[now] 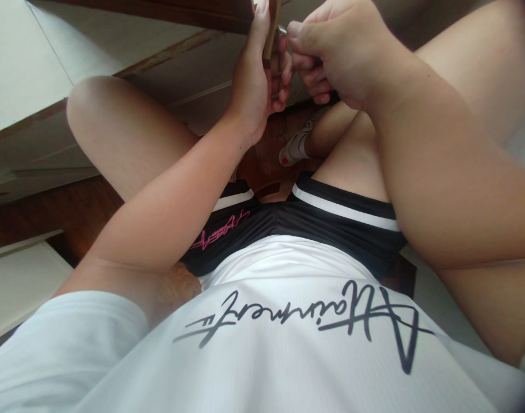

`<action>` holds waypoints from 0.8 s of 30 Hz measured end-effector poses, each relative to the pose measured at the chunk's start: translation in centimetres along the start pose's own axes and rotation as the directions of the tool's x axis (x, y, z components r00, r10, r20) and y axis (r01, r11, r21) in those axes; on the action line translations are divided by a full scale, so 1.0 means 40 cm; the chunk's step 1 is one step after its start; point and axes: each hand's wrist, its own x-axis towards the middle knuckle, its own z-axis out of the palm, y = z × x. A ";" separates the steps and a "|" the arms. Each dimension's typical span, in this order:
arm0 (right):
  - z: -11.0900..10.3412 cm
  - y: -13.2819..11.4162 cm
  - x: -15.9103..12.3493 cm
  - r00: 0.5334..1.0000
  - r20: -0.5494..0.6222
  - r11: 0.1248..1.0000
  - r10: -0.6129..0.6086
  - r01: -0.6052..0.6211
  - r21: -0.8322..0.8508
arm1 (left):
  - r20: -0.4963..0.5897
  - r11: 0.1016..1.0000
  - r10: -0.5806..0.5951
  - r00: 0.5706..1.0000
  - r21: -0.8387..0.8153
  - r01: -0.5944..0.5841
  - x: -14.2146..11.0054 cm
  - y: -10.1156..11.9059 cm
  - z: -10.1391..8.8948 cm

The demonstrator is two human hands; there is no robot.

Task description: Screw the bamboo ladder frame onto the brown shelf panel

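A small metal piece (282,30) pokes out past the thumb tip of the right hand (342,51), pointing at the side of a thin wooden piece (271,37). Its far end is at the wood or just beside it; the blur hides which. The right grip is together, thumb pressed over curled fingers and clamped on the metal piece, with only a short length showing.

The wooden piece stands edge-on, between the two hands, and runs out at the top of the view. The left hand (251,92) has its grip clamped on it, thumb along the left face and fingers curled round to the right. Its lower edge ends within that hand, and the left fingertips come close to the right hand's curled fingers, leaving little room between.

Beyond the hands, a dark wooden beam (180,12) lies close on the left at the top. Farther left is a pale table (21,69) with a brown edge, its near border just above the bent left knee (96,103). Below the hands, open space drops between the thighs to a white shoe (293,150), with black shorts (279,215) nearer the body.
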 end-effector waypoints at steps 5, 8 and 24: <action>0.003 -0.011 -0.003 0.984 0.044 0.980 0.173 -0.177 0.090 | 0.011 0.997 -0.033 0.999 -0.068 0.033 -0.008 0.008 0.002; 0.003 -0.009 -0.002 0.987 0.026 0.985 0.161 -0.163 0.056 | 0.017 1.000 -0.007 1.000 0.001 0.007 -0.008 0.006 0.001; 0.003 0.004 0.013 0.995 -0.095 1.000 -0.005 0.007 0.029 | 0.155 0.957 -0.083 0.984 -0.262 0.122 -0.012 0.036 -0.004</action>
